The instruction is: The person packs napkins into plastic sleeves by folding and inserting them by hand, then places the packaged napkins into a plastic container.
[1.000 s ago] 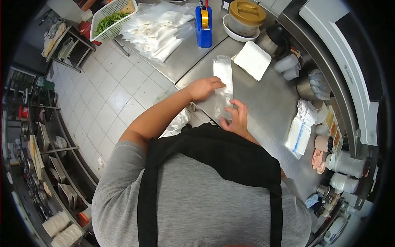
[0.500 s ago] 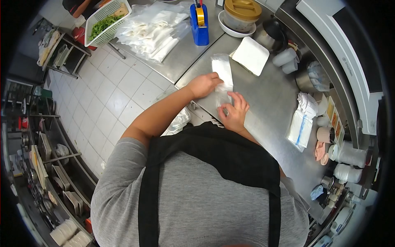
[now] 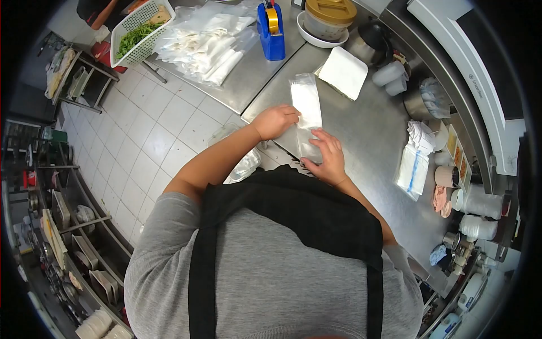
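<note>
A clear plastic bag lies lengthwise on the steel counter in front of me, with a white folded napkin-like piece in its far part. My left hand pinches the bag's left edge near the middle, thumb and fingers together. Beside the bag's near, flat end is my right hand, its fingers spread and the fingertips at the right edge of the plastic. Just beyond the bag sits a stack of white square sheets.
A pile of white-filled plastic bags and a blue tape dispenser stand at the far left. A white basket of greens is beyond. To the right lies a white packet with a blue stripe. A tub with a gold lid stands behind.
My right hand has opened from a thumb-and-finger pinch and flattened out near the bag's near end. The bag lies straighter and flatter; my left hand stays at its left edge.
</note>
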The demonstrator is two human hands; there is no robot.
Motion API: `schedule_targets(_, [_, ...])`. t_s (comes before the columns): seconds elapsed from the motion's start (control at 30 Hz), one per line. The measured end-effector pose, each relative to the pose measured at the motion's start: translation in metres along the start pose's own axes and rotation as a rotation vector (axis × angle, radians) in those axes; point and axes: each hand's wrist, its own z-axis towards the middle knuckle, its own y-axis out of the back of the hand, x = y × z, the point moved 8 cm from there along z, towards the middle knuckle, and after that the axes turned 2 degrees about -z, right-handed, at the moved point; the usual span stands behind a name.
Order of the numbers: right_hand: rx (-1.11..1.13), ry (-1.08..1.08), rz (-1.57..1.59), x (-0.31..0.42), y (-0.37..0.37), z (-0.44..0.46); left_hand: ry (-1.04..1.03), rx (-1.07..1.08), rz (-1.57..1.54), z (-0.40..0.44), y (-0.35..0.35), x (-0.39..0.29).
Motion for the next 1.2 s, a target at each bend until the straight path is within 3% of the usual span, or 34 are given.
schedule_targets(0.33, [-0.053, -0.146, -0.196, -0.015, -0.027, -0.012, 0.127, 0.071, -0.028, 0.003, 0.005, -0.007])
schedule_targets(0.43, [-0.13, -0.176, -0.088, -0.012, -0.019, -0.013, 0.136, 0.062, -0.023, 0.007, 0.011, -0.014])
schedule_targets(0.63, [-0.131, -0.095, -0.027, -0.001, -0.012, -0.011, 0.059, -0.005, 0.024, 0.019, 0.028, -0.031])
schedule_targets(1.03, [0.004, -0.006, -0.018, -0.002, -0.015, -0.017, -0.05, 0.113, 0.051, 0.004, -0.003, -0.01])
schedule_targets(1.2, [0.068, 0.007, 0.01, -0.009, -0.02, -0.022, -0.043, 0.004, -0.006, 0.013, 0.017, -0.023])
